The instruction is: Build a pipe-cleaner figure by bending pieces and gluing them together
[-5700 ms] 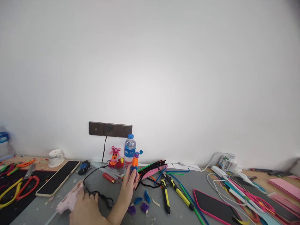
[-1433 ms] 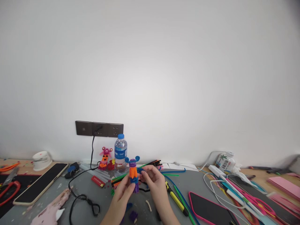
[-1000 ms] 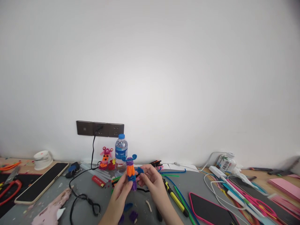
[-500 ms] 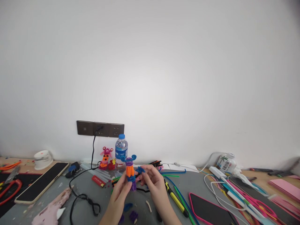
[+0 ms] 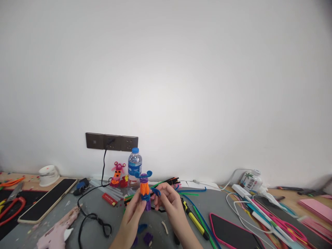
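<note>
My left hand (image 5: 133, 208) is closed around the lower part of a pipe-cleaner figure (image 5: 144, 188). The figure stands upright in the grip, with an orange middle, purple top and base, a blue band and blue curled ends on top. Just to its right, my right hand (image 5: 168, 200) pinches a small blue pipe-cleaner piece (image 5: 156, 191) between thumb and fingers. That piece is close to the figure's side; whether they touch I cannot tell. Below the hands, blue and purple fuzzy scraps (image 5: 147, 238) lie on the grey mat (image 5: 103, 207).
Behind the hands stand a water bottle (image 5: 135, 169) and a pink-and-orange figure (image 5: 117, 174). On the left are a phone (image 5: 48, 200), a pink glue gun (image 5: 57, 231) and a black cord (image 5: 90, 217). To the right lie a yellow-black cutter (image 5: 194, 221), a pink-cased phone (image 5: 233, 231) and scissors (image 5: 290, 230).
The blue piece in my right hand has turned and dipped slightly, and the fingers have shifted around it. My left hand keeps its hold on the figure. The view has shifted a little.
</note>
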Demonstrator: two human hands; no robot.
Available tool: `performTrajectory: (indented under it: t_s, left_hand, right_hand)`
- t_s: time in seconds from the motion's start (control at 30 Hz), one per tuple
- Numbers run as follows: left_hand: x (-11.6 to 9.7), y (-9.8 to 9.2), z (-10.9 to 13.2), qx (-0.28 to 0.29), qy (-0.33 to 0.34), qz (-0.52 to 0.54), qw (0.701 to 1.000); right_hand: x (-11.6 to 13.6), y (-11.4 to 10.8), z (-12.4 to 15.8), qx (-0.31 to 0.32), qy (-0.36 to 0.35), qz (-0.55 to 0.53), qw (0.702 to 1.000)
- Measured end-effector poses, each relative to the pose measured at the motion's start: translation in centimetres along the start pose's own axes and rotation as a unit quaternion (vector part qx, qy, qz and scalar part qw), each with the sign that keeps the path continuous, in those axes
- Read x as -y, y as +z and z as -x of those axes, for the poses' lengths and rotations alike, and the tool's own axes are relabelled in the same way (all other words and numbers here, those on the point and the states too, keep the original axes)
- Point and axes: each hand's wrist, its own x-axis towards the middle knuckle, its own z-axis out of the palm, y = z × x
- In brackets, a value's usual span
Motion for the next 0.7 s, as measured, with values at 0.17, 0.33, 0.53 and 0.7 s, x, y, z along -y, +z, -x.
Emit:
performTrajectory:
  t_s: [0.17,0.33,0.53,0.7]
  left_hand:
    - [1.3,-0.8,-0.2,-0.010,-0.032,-0.057,0.998]
    - [1.1,-0.9,-0.5,0.017,-0.016,-0.075,0.997]
    - [-1.2,-0.2,-0.4,0.072,0.036,-0.069,0.994]
    - [-1.4,-0.2,-0.5,0.072,0.033,-0.065,0.995]
  right_hand:
    - [-0.4,-0.1,-0.1,-0.003,0.018,-0.019,1.000]
    - [-0.6,0.0,-0.3,0.012,0.030,-0.034,0.999]
    - [-0.5,0.1,-0.1,0.021,0.052,-0.043,0.998]
    - [-0.6,0.0,-0.1,0.006,0.058,-0.051,0.997]
